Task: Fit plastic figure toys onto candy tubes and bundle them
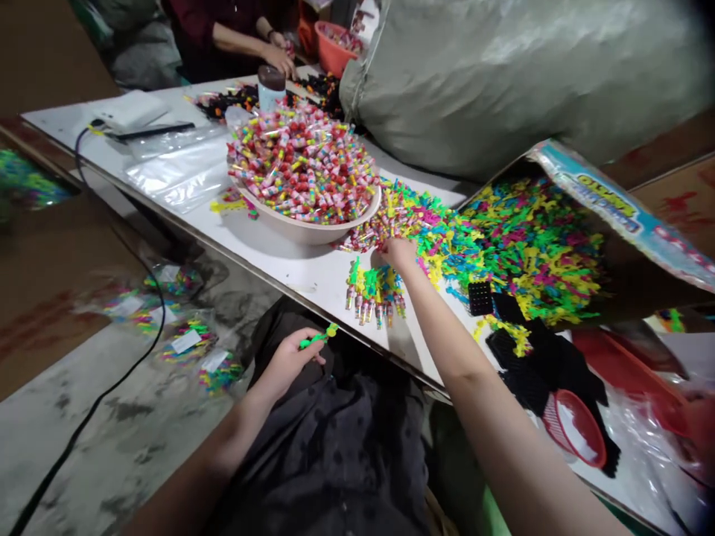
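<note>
My left hand is closed over my lap, pinching a small green plastic toy piece with a yellow end. Across the table's front part, my right hand reaches into a heap of small candy-like tubes and coloured plastic pieces. Its fingers are curled, and what they grip is hidden. Just below that hand lies a row of assembled pieces, green and yellow tops joined to clear tubes with coloured contents. A large pale basin heaped with wrapped tubes stands left of the heap.
An open carton spills coloured pieces at right, near black trays and a red basket. Clear bags lie at left. A big grey sack stands behind. Another person's hands work at the far side. Filled bags lie on the floor.
</note>
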The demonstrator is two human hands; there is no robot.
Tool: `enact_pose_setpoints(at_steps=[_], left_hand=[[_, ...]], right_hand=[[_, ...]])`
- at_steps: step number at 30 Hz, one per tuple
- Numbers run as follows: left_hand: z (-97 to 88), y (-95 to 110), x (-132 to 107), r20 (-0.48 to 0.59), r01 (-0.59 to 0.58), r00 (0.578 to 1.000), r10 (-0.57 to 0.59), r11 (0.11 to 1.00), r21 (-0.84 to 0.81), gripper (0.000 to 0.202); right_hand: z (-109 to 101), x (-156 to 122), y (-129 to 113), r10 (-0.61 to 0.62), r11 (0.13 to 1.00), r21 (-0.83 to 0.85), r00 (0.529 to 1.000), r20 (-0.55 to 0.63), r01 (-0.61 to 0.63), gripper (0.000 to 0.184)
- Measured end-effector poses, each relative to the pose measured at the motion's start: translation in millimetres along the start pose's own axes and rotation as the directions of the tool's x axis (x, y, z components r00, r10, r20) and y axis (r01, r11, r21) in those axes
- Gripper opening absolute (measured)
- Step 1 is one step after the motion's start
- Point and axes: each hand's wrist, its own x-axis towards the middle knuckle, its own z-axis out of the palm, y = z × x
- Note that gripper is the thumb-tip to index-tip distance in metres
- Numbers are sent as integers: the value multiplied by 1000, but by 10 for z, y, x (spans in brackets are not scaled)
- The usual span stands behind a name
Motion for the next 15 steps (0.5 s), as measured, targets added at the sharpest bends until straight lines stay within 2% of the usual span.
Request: enact_pose_setpoints(at_steps=[2, 4, 5, 6, 7, 9, 10, 12, 15], left_hand=[[18, 58, 5, -14, 3, 1000, -3, 1000, -9, 27], [45, 131, 7, -17, 4, 1000, -4, 1000, -17, 28], [59, 168, 6, -14, 0, 1000, -1, 1000, -15, 27], [72, 201, 6, -11, -5, 1000, 5, 1000, -8, 26], [86, 229, 6, -10, -14, 1000, 14, 1000, 1, 24], [114, 272, 9, -5, -38, 999, 38, 999, 19, 23], [131, 287, 10, -2, -51, 999, 51, 998, 28, 23], [176, 316, 8, 3, -77, 997, 77, 996, 51, 24], [274, 376, -14, -1, -100, 995, 101, 989, 107, 27]], right_hand=[[-67, -15, 24, 34, 997, 65, 998, -51, -31, 12], [-181, -127, 49, 107, 949, 309, 986, -127, -63, 14], [-245, -232, 52, 134, 873, 485, 981, -138, -51, 16], [-306, -370, 46, 137, 751, 660, 983, -124, -22, 17], [-359, -538, 26, 105, 592, 806, 990, -91, 11, 18], [-420, -930, -52, -6, 286, 958, 1000, -24, 25, 19], [-425, -1133, -107, -20, 167, 986, 1000, 11, -7, 20], [-397, -1505, -230, 9, 0, 996, 996, 86, -86, 20], [-332, -1893, -391, 119, -173, 977, 982, 149, -127, 17]])
